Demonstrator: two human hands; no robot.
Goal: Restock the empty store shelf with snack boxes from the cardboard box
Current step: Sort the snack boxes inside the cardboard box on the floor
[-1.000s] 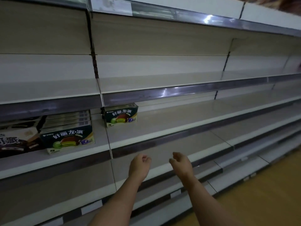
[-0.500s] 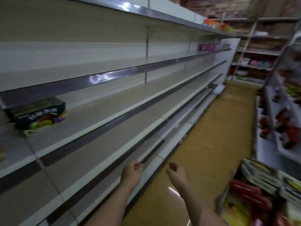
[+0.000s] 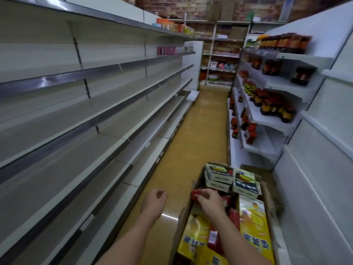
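my right hand (image 3: 210,202) reaches into the cardboard box (image 3: 268,199) on the floor, fingers curling onto a red snack box (image 3: 196,194) to lift it out for the bare shelf (image 3: 107,148) on my left, while my left hand (image 3: 153,203) hangs loosely curled, holding nothing.

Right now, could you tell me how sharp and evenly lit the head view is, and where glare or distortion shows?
In the head view, the long grey metal shelf bows from wide-angle distortion; glare streaks its rail and the yellow floor; the dark sauce bottles are smeared by blur; the open cardboard box is fairly sharp.
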